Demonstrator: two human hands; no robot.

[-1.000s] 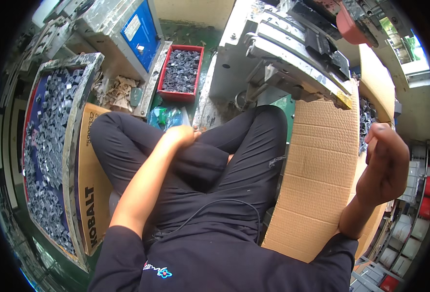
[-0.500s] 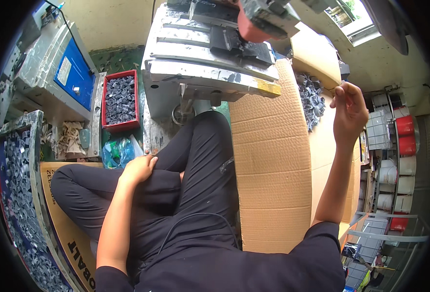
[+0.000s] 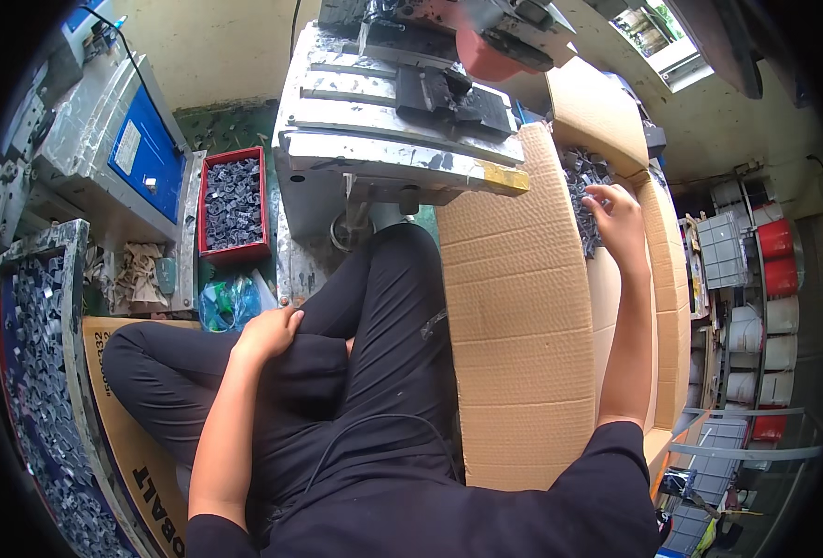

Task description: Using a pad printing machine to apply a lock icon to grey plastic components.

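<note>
Over the open cardboard box [image 3: 523,353] on my right, my right hand [image 3: 620,228] hangs with bent fingers drawn together. Just under its fingertips lies a heap of small dark grey plastic parts [image 3: 586,172] inside the box. Whatever the fingers may pinch is too small to make out. My left hand [image 3: 269,333] rests palm down on my bent left leg, its fingers lying flat and holding nothing. Straight ahead stands a machine with a slotted metal table [image 3: 365,139], and a black fixture [image 3: 453,100] is on top of it.
A red bin [image 3: 234,205] of dark parts stands left of the machine. Further left are a grey cabinet with a blue panel [image 3: 148,153] and a framed tray of parts [image 3: 44,344]. A pink machine head [image 3: 490,56] overhangs the fixture. Shelves [image 3: 756,307] line the right.
My right hand has moved left and slightly down, from the box's right side to the heap of parts. My left hand stays on my leg. The view has shifted slightly.
</note>
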